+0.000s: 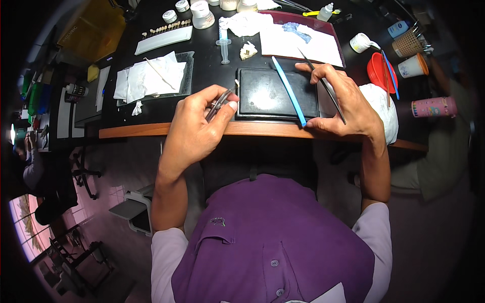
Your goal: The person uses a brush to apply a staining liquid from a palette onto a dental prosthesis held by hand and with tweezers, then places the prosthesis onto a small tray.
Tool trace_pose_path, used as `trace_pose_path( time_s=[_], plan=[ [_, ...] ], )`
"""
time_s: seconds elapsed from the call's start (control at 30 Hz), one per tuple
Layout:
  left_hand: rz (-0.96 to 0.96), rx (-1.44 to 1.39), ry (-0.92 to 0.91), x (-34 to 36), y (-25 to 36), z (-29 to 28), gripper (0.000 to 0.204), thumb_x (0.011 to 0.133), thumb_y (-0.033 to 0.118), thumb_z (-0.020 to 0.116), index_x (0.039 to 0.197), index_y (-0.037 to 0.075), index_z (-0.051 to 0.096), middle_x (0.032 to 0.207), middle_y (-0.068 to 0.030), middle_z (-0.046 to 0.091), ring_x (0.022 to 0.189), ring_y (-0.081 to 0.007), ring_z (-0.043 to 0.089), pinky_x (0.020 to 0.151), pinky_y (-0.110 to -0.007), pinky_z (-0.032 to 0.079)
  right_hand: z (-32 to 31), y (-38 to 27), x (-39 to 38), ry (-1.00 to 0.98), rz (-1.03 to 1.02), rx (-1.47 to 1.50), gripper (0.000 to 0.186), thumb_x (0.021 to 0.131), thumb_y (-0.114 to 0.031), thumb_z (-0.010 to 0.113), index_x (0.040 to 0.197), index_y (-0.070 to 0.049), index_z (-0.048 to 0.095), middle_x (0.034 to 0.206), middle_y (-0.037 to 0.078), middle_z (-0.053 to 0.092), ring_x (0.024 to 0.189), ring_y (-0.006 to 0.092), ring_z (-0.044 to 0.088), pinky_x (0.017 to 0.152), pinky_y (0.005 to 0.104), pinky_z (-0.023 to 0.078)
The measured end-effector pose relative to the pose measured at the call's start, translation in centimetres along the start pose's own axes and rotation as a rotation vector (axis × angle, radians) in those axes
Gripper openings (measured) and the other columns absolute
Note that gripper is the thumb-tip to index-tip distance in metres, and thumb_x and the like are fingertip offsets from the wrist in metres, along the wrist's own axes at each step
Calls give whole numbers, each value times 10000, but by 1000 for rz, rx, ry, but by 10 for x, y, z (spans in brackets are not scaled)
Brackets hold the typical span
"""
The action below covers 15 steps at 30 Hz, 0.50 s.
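My left hand (pixel 194 118) pinches metal tweezers (pixel 218 105) at the left side of a flat black box (pixel 262 93). A small whitish piece (pixel 237 82) shows near the tweezers' tips; whether they grip it is hard to see. My right hand (pixel 348 101) curls at the box's right edge, with a slim dark brush (pixel 331 93) lying across its fingers. A blue-handled stick (pixel 289 91) slants over the box. Its lower end touches or nearly touches my right thumb.
Stained papers on a slab (pixel 187 76) lie left. Behind are a shade guide (pixel 164 40), a syringe (pixel 224 45), a tooth model (pixel 248 50) and a tray with white paper (pixel 323 48). A red bowl (pixel 376 73), white cloth (pixel 381 108) and pink cup (pixel 434 107) stand right.
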<state>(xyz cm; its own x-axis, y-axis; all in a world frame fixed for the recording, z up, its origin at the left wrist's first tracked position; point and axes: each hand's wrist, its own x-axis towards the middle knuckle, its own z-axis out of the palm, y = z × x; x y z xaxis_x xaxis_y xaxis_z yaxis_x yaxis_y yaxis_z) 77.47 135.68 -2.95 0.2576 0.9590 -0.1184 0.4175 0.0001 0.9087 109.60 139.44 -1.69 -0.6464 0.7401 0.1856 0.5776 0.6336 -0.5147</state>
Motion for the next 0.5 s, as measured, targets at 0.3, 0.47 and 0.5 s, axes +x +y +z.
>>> trace_pose_path(
  time_s=[0.3, 0.47, 0.5],
  plan=[
    [-15, 6, 16, -5, -7, -6, 163, 997, 121, 646, 1072, -15, 695, 768, 71, 514, 661, -5, 397, 566, -205, 306, 1, 2, 8, -19, -83, 29, 684, 601, -188, 868, 1137, -25, 475, 1288, 219, 637, 1230, 426, 616, 996, 460, 490],
    [4, 17, 23, -3, -3, -3, 194, 986, 144, 660, 1077, -20, 708, 768, 48, 567, 663, -14, 438, 575, -201, 342, 8, 14, 7, 37, -81, 153, 694, 582, -196, 866, 1128, -23, 475, 1266, 218, 646, 1191, 401, 638, 1023, 450, 491],
    [7, 23, 19, -3, -2, -3, 197, 985, 144, 661, 1082, -21, 709, 772, 43, 576, 666, -16, 448, 578, -203, 349, 9, 15, 6, 44, -78, 159, 695, 577, -200, 868, 1123, -22, 476, 1264, 218, 647, 1179, 394, 642, 1030, 448, 490]
  ],
)
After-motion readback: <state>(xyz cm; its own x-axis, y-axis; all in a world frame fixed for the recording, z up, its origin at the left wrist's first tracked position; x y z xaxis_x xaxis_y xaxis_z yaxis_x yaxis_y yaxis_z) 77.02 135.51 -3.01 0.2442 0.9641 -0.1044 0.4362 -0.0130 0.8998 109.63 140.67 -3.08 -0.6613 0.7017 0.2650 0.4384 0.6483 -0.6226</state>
